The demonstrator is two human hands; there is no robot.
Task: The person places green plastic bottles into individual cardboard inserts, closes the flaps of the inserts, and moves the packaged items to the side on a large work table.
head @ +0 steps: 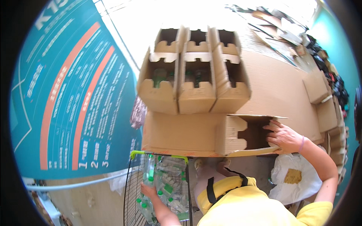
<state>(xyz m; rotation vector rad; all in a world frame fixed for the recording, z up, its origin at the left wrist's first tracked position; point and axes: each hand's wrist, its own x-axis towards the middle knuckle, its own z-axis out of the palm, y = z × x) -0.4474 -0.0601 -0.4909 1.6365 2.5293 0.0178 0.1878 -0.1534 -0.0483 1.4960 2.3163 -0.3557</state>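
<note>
My left hand reaches into a black wire shopping cart with a green-trimmed rim. Its fingers are around a clear plastic bottle with a green cap. Several more clear bottles with green caps or labels fill the cart. My right hand grips the right end of an open cardboard box on the table, its fingers over the end flap. The box's dark interior shows no bottle, though part of it is hidden. Beyond it, three open cardboard carriers stand side by side; bottles show in their near compartments.
Flat cardboard covers the tabletop. A large blue-green board bearing writing stands at left. More cardboard boxes line the right side, with heaped scraps beyond. A white sack lies below the table's near edge.
</note>
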